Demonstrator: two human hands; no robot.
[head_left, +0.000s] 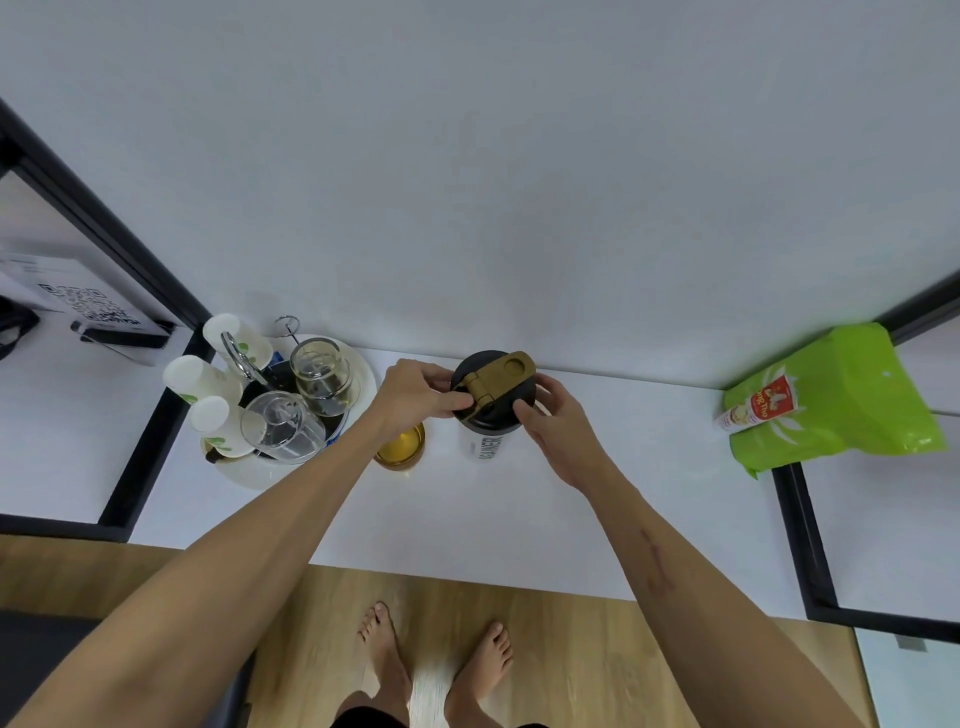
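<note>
A white shaker bottle (487, 446) with a black lid (480, 366) and a gold flip cap (501, 374) stands upright on the white table (467, 519) near the wall. My left hand (415, 392) pinches the lid's left side by the gold hinge. My right hand (556, 421) grips the lid's right edge, thumb on the near rim. The gold cap is flipped open. A glass of amber liquid (400, 446) stands just left of the bottle, partly hidden under my left wrist.
A round white tray (358, 364) at the left holds upturned glass jars (319, 371), white paper cups (200, 376) and a metal utensil. A green pouch (841, 400) with a small tube (753, 413) lies at the right. Black frame posts flank the table. My bare feet (436, 660) stand on wood floor.
</note>
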